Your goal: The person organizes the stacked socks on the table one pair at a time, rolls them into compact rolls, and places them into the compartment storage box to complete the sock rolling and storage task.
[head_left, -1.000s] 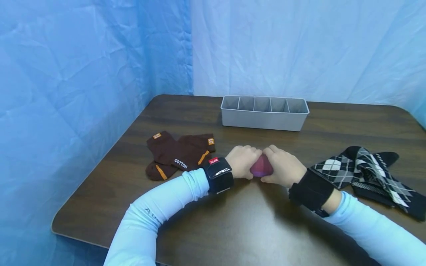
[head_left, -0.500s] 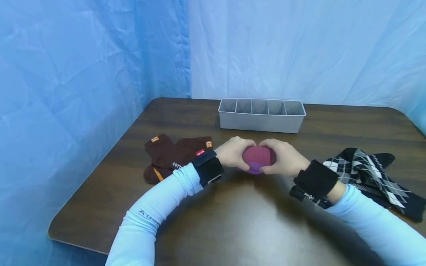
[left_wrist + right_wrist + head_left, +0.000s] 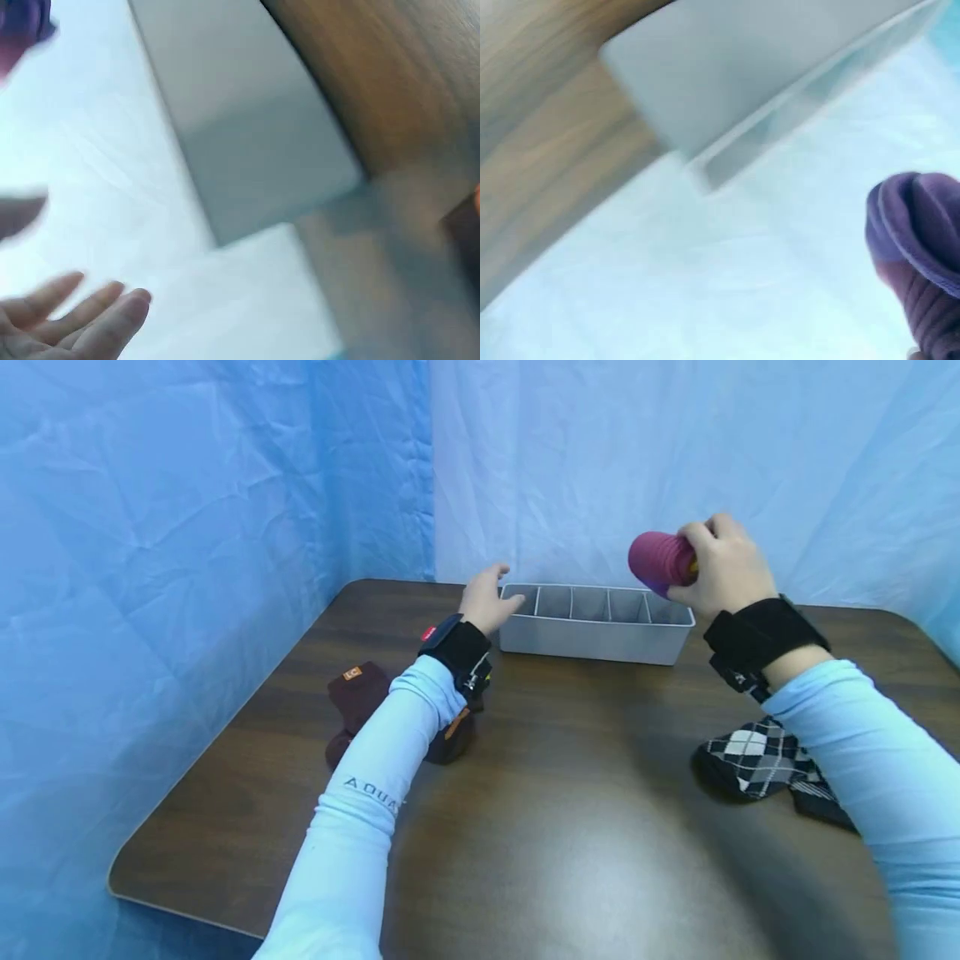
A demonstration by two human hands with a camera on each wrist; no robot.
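The right hand (image 3: pixel 723 568) gripped a rolled-up magenta and purple sock bundle (image 3: pixel 658 562), held in the air above the right end of the grey plastic divided organiser box (image 3: pixel 592 639) on the dark wooden table (image 3: pixel 570 793). The bundle protruded from the hand's left side, fingers curled round it. The left hand (image 3: pixel 487 599) hovered with relaxed, spread fingers just beside the box's left end, holding nothing.
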